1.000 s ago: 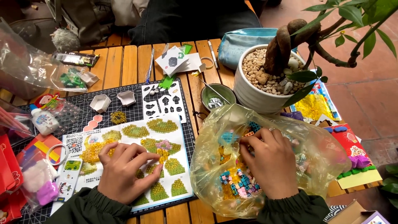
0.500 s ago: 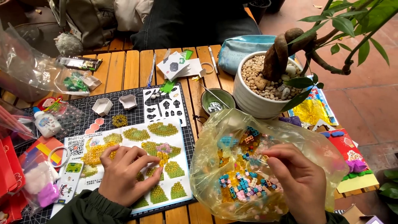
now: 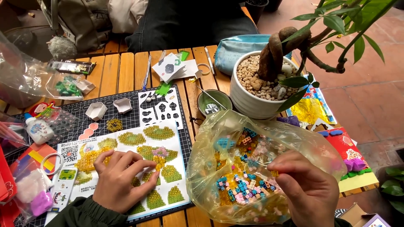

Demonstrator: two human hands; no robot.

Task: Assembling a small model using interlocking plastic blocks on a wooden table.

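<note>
Two hands work at a slatted wooden counter (image 3: pixel 126 67), seen from above. The left hand (image 3: pixel 120 180) lies flat at about 7 o'clock, fingers spread and pressing on a white printed sheet (image 3: pixel 139 168), seemingly to keep it from sliding; it grips nothing. The sheet carries rows of green and yellow bead clusters (image 3: pixel 158 132) and rests on a black gridded cutting mat (image 3: pixel 75 113).

The right hand (image 3: pixel 309 191), at about 5 o'clock, has thumb and forefinger pinched together on one small yellow piece (image 3: pixel 274 173), lifted just over the mouth of a clear plastic bag (image 3: pixel 235 143). The bag sags open at the centre, just beside the sheet, so its mixed small pieces (image 3: pixel 240 185) in blue, pink, yellow and orange stay within reach.

At 12 o'clock lie folded white paper cards (image 3: pixel 172 67) and a green strip. A small green bowl (image 3: pixel 214 103) sits just past the bag, near a white pot (image 3: pixel 252 96) of pebbles holding a twisted-trunk plant at 1 o'clock. A pale blue pouch (image 3: pixel 237 50) lies behind the pot.

At 9 o'clock stand a small white glue bottle (image 3: pixel 38 130) with a coloured label and more clear bags (image 3: pixel 25 75). A square black-and-white code is printed on the sheet's left corner. Bright red and yellow craft sheets (image 3: pixel 353 147) lie at 3 o'clock.
</note>
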